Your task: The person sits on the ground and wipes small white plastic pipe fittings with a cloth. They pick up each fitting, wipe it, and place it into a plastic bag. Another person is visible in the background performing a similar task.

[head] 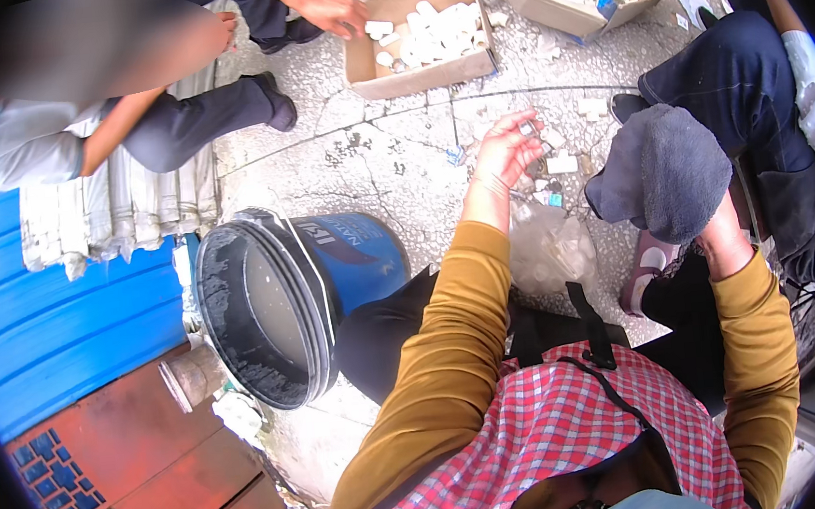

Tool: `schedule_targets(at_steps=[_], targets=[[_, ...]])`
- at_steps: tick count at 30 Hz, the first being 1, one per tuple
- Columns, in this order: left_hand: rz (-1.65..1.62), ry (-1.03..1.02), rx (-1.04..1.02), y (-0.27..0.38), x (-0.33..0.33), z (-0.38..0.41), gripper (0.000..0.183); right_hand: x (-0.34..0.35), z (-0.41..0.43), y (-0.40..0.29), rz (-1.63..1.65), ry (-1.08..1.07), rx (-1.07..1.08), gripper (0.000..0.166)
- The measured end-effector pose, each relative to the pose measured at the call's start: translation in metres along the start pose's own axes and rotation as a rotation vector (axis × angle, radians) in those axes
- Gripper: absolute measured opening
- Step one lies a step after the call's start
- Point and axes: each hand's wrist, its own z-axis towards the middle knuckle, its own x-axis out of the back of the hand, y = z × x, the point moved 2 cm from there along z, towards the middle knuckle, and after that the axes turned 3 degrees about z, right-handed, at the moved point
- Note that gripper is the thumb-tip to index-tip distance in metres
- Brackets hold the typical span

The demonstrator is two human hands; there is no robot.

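Note:
My left hand [511,149] is raised in front of me, palm partly up and fingers curled, with a small pale piece [526,128] at its fingertips. My right hand [719,227] holds a dark grey towel-like cloth [669,166], which hides most of its fingers. A clear plastic bag [552,245] with pale contents lies on the ground below my left hand. Beside it are small scattered bits and a white rectangular piece [562,163].
A blue bucket [360,248] with murky liquid stands at my left. Ahead, cardboard boxes [425,84] [553,12] hold white pipe fittings. One person's hand [334,12] reaches the nearer box; another person's leg [727,81] is close on the right. Long wrapped bundles [120,214] lie left.

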Motion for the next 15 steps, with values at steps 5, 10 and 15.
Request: schedule_targets(at_steps=[5,10,15], targets=[[0.198,-0.046,0.151,-0.006,-0.029,-0.023,0.03,0.014,-0.005,-0.013,0.196,0.076,-0.101,0.039],[0.177,0.005,0.151,0.021,-0.052,-0.047,0.03,-0.005,-0.013,-0.049,0.312,0.005,-0.043,0.034],[0.153,0.092,-0.047,0.099,-0.042,-0.067,0.029,-0.013,-0.009,-0.063,-0.11,-0.075,0.176,0.038]])
